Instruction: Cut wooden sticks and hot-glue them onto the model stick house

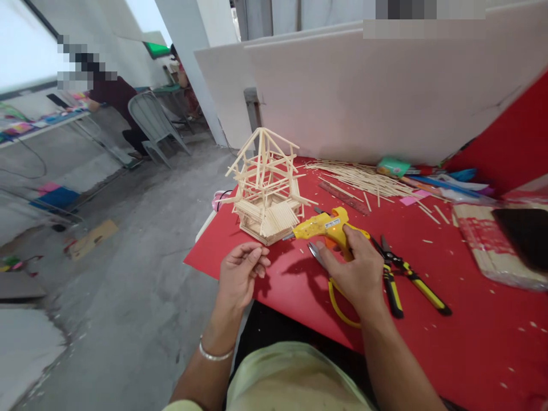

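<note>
My right hand [357, 268] is wrapped around the grip of a yellow hot glue gun [321, 225], its nozzle pointing left at the base of a small model pavilion [268, 191] built from thin wooden sticks. The model stands upright at the table's left corner, with a peaked frame on top. Just in front of it, my left hand [244, 268] is closed, thumb pressed to the fingers; whatever it pinches, if anything, is too small to make out. Scissors with yellow handles [342, 305] lie partly hidden under my right hand. Beside it rest black-and-yellow pliers [406, 271].
Loose wooden sticks [359, 177] and a reddish ruler [342, 197] lie behind the glue gun on the red table [428, 354]. A plastic pack of sticks [475, 240] sits right, under a black phone [524, 234]. White boards [342, 97] stand behind. A person sits far left near a chair [156, 117].
</note>
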Tool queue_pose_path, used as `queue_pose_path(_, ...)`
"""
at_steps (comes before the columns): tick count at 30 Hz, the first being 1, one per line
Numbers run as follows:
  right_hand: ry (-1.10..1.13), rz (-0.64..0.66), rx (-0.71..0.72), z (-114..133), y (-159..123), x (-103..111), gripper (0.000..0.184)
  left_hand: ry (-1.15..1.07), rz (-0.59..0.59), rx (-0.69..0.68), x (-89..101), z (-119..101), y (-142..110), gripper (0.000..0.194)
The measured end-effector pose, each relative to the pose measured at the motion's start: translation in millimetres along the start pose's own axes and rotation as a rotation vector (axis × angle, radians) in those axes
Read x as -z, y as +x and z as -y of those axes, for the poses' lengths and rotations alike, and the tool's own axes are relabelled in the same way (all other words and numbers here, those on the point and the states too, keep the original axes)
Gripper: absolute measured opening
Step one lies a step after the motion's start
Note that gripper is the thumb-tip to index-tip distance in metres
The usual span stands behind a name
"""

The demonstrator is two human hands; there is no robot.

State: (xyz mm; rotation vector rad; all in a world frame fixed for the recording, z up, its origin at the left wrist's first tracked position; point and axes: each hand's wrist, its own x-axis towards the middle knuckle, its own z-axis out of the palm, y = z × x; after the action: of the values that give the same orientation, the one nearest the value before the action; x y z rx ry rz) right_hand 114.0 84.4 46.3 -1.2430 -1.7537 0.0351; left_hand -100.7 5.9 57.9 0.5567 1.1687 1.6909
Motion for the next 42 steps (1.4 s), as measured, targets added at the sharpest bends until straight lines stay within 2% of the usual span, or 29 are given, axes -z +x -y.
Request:
queue_pose_path(8,0.052,0.012,0.032,16.5,2.7,-1.3,0.050,-0.151,0.005,0.140,3.9,-5.8,-1.3,0.027)
queue_pose_path(13,0.058,0.013,0.028,24.1,3.7,1.3,0.047,-0.135,0.033,0.150,6.0,-2.5,-2.5,0.027)
queue_pose_path(18,0.030,0.023,0.020,24.9,3.9,2.4,0.047,-0.002,0.032,0.110,4.8,6.9,1.1,0.025)
queue_pose_path(22,-0.003,0.016,0.026,15.8,1.5,2.4,0.048,0.256,0.082,0.080,2.1,22.2,5.6,0.023)
queue_pose_path(24,-0.022,0.006,0.040,9.4,0.0,2.7,0.050,0.447,0.131,0.001,1.5,28.3,6.5,0.020)
queue_pose_path(25,-0.030,0.002,0.046,6.6,-0.5,3.0,0.051,0.536,0.113,-0.080,1.8,30.3,6.7,0.018)
queue_pose_path(28,-0.043,-0.001,0.039,2.9,-0.8,4.0,0.052,0.670,-0.109,-0.336,4.4,31.9,8.1,0.023)
queue_pose_path(30,-0.039,0.006,0.018,5.2,-0.9,4.2,0.052,0.646,-0.225,-0.377,5.8,30.1,10.0,0.025)
queue_pose_path(31,-0.039,0.010,0.006,7.5,-1.6,4.0,0.052,0.617,-0.238,-0.370,5.9,29.0,11.3,0.025)
queue_pose_path(36,-0.109,0.077,-0.068,17.0,-17.6,-1.4,0.041,0.476,-0.108,-0.280,1.0,30.6,18.8,0.046)
queue_pose_path(39,-0.131,0.054,0.005,16.3,-30.0,-6.9,0.035,0.408,-0.037,-0.232,-0.7,39.9,23.1,0.034)
queue_pose_path(42,-0.054,0.036,0.158,17.9,-33.1,-10.3,0.024,0.341,-0.040,-0.222,0.8,48.3,25.3,0.024)
